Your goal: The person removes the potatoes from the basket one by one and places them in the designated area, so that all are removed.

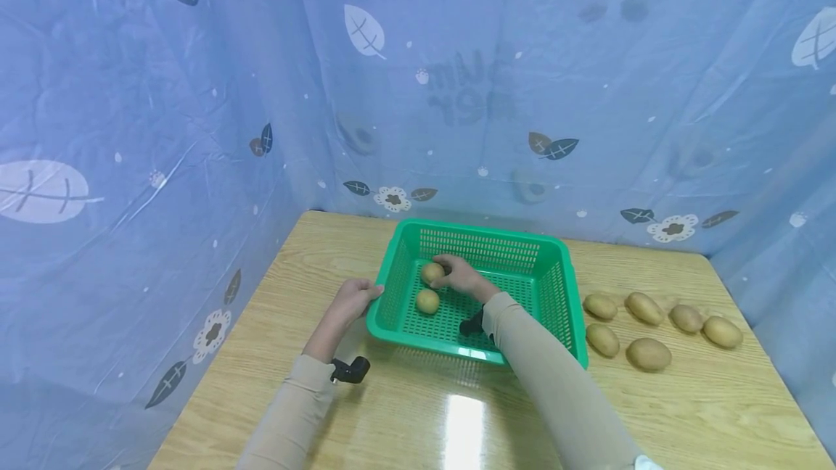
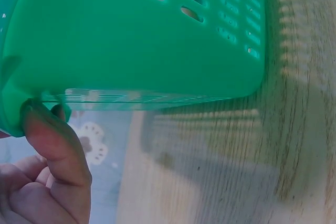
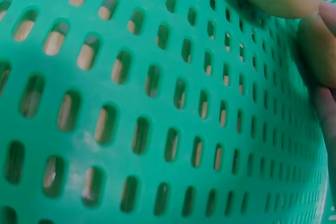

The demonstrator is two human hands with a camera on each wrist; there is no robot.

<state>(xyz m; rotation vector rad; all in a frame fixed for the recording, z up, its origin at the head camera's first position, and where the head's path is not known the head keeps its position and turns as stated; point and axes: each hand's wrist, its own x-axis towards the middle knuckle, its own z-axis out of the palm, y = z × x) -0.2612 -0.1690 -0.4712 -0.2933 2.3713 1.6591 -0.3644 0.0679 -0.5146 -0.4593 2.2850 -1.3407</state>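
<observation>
A green plastic basket (image 1: pixel 483 229) with slotted walls and floor stands on the wooden table. At its left end my left hand (image 1: pixel 351 301) pinches the rim; in the left wrist view the fingers (image 2: pixel 59 148) curl up at the rim's edge. Inside the basket, my right hand (image 1: pixel 461 276) grips a potato (image 1: pixel 431 273) at the left part of the floor, thumb and fingers on either side of it. Just in front of that lies a second potato (image 1: pixel 427 302). The right wrist view shows the gripped potato (image 3: pixel 315 51) only partly, at its right edge.
To the right of the basket, several potatoes (image 1: pixel 649 355) lie in two loose rows on the table (image 1: pixel 731 412). A blue patterned curtain (image 1: pixel 457 93) hangs behind and at the sides. Black wrist cameras (image 1: pixel 351 370) sit on both wrists.
</observation>
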